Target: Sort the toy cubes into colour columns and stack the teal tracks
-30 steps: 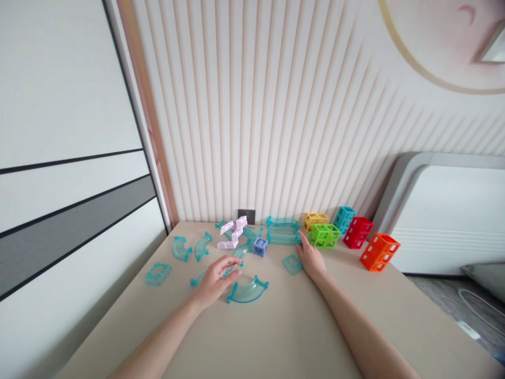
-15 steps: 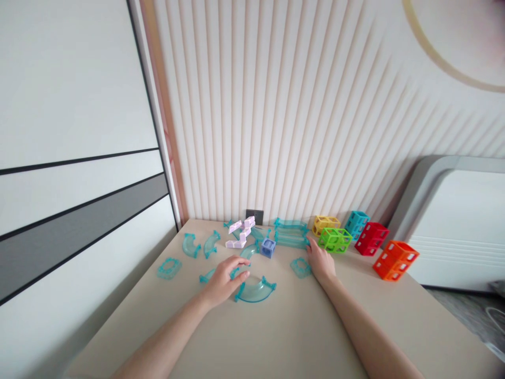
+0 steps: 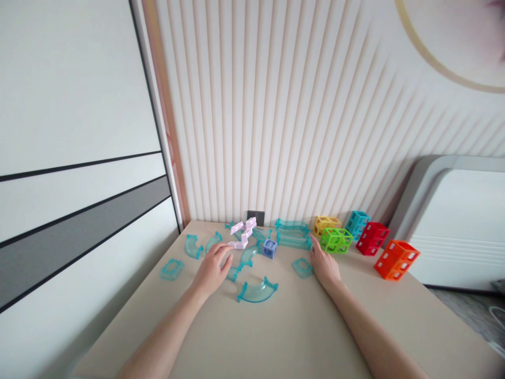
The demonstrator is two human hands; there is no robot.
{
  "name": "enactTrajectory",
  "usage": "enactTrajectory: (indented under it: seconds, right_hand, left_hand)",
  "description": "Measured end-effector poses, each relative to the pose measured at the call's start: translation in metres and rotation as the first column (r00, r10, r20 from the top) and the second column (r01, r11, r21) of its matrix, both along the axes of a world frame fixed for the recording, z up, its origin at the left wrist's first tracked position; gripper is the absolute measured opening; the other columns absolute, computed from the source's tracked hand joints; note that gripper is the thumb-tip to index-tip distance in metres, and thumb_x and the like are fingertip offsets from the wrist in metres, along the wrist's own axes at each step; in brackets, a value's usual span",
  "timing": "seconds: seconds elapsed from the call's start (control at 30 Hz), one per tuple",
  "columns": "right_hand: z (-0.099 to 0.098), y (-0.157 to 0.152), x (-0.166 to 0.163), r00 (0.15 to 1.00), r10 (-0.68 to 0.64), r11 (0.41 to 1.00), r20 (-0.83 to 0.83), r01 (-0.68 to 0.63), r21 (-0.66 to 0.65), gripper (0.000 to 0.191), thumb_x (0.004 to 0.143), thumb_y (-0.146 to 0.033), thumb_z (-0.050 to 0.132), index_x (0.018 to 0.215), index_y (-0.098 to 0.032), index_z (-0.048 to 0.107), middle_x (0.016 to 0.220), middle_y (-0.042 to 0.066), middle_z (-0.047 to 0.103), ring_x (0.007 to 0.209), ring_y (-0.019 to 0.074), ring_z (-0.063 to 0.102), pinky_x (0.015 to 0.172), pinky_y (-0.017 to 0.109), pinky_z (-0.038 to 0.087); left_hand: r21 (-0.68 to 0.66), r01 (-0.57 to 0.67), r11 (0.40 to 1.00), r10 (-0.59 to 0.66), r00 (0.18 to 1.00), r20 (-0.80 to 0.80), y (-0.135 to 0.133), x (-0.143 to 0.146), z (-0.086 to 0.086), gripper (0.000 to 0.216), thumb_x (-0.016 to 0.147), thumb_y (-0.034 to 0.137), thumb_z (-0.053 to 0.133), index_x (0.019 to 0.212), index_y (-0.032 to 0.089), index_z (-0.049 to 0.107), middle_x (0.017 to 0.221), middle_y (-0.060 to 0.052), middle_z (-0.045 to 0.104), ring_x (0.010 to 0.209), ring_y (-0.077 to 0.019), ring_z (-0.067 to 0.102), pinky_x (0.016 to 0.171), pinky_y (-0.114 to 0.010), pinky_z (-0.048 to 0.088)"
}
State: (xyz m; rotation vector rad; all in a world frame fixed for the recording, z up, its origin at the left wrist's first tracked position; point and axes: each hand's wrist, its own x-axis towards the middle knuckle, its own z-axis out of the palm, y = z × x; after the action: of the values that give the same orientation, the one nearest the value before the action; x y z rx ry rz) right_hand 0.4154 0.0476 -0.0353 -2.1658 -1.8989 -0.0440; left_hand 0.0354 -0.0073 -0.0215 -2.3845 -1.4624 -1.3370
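My left hand hovers or rests over the middle left of the table, thumb apart from the fingers, holding nothing that I can see. Its fingertips come near a lilac zigzag piece and partly cover a clear teal curved track. Just right of it lie a teal S-shaped track and a larger curved track. My right hand lies on the table, index finger stretched toward the stacked teal straight tracks; whether it touches them I cannot tell. A teal square frame sits beside it.
A small blue cube stands mid-table. On the right are yellow, green, blue, red and orange frame blocks. Another curved track and square frame lie left. The ribbed wall closes the back.
My left hand has moved left, off the large curved track and toward the smaller curved one, uncovering track pieces in the middle. My right hand stays in about the same place.
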Motion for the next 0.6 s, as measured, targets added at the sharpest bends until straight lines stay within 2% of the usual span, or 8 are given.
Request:
enactTrajectory:
  seconds: [0.13, 0.3, 0.47, 0.6]
  right_hand:
    - [-0.003, -0.011, 0.010, 0.997, 0.047, 0.994, -0.069, -0.040, 0.101, 0.049, 0.099, -0.019, 0.034, 0.147, -0.019, 0.044, 0.105, 0.015, 0.077, 0.089, 0.0275, 0.075, 0.072, 0.034, 0.053]
    - [-0.002, -0.017, 0.009, 0.963, 0.238, 0.930, -0.128, -0.188, 0.317, 0.038, 0.097, -0.024, 0.039, 0.124, -0.017, 0.064, 0.116, 0.013, 0.074, 0.103, 0.0262, 0.071, 0.091, 0.036, 0.053]
    - [0.000, -0.021, -0.013, 0.875, 0.471, 0.816, -0.111, -0.384, 0.431, 0.035, 0.098, -0.030, 0.040, 0.111, -0.019, 0.071, 0.106, 0.011, 0.076, 0.100, 0.0249, 0.071, 0.093, 0.037, 0.053]
    - [-0.001, -0.025, -0.025, 0.848, 0.517, 0.799, -0.113, -0.431, 0.421, 0.032, 0.097, -0.028, 0.042, 0.106, -0.021, 0.072, 0.103, 0.009, 0.077, 0.097, 0.0235, 0.071, 0.091, 0.036, 0.054]
  left_hand:
    - [-0.077, 0.061, 0.995, -0.064, 0.997, -0.033, -0.001, 0.006, -0.005, 0.018, 0.094, 0.021, 0.051, 0.105, 0.022, 0.066, 0.105, -0.007, 0.067, 0.105, -0.0223, 0.064, 0.095, -0.038, 0.053]
    - [-0.179, 0.105, 0.978, -0.121, 0.990, -0.079, -0.003, 0.011, -0.007, 0.017, 0.094, 0.020, 0.051, 0.102, 0.022, 0.067, 0.106, -0.007, 0.068, 0.104, -0.0225, 0.063, 0.096, -0.040, 0.052]
    - [-0.224, 0.131, 0.966, -0.153, 0.985, -0.082, -0.004, 0.011, -0.007, 0.017, 0.094, 0.020, 0.052, 0.102, 0.021, 0.067, 0.105, -0.007, 0.068, 0.103, -0.0218, 0.063, 0.096, -0.039, 0.052]
    - [-0.238, 0.131, 0.962, -0.155, 0.984, -0.085, -0.004, 0.012, -0.006, 0.017, 0.094, 0.021, 0.052, 0.100, 0.021, 0.068, 0.104, -0.007, 0.068, 0.103, -0.0219, 0.063, 0.095, -0.039, 0.052]
